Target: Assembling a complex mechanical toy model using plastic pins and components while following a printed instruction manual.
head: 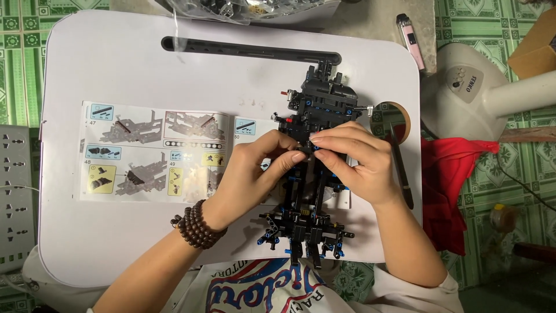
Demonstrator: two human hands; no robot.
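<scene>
While both hands meet over its middle, a long black brick-built vehicle chassis [315,174] lies lengthwise on a white lap table [116,75]. The left hand [252,174] and right hand [353,165] pinch narrowly at one small spot on it. Judging by the open instruction booklet [150,150], the frame looks well advanced, bodywork still missing.

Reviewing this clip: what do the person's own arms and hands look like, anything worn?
Both hands are bare, no gloves or rings visible. The left hand has a dark brown wooden bead bracelet wound several times around the wrist. The right hand wears nothing; a white sleeve starts near the elbow.
</scene>
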